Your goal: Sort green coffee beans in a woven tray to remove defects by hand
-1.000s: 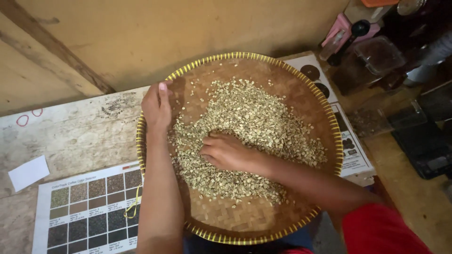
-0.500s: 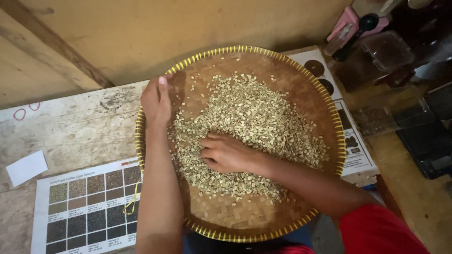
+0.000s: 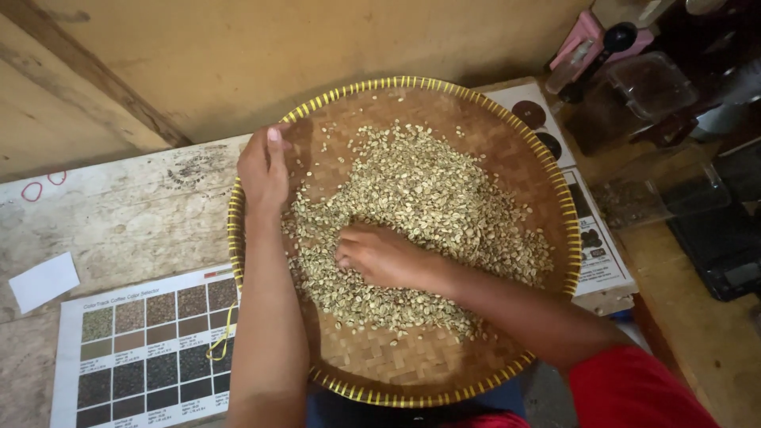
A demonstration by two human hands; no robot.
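**Two hands at a woven tray of pale beans**

A heap of pale green beans (image 3: 420, 214) lies across the middle of a round woven tray (image 3: 476, 119), spreading from its far side toward the near right. The tray has a brown plaited floor and a yellow-striped rim, which seems raised enough to keep the loose beans from rolling off.

The right hand (image 3: 379, 255) lies on the near left part of the heap, palm down, with its fingers curled loosely into the beans; whether it pinches any single bean cannot be told. Its forearm reaches in from the near right, from a red sleeve (image 3: 634, 388).

The left hand (image 3: 264, 170) closes over the tray's far left rim, thumb up and fingers folded around the edge, a grip that appears to steady the tray while the other hand works in the beans.

The tray rests on a worn, whitish wooden table (image 3: 119, 222). Near left of the tray lies a printed chart (image 3: 147, 349) of coloured squares, flat and close at hand. A small white slip of paper (image 3: 43, 281) lies further left. A second printed sheet (image 3: 590, 238) shows from under the tray's right side. At the far right stand clear plastic tubs (image 3: 650, 83) with dark contents.
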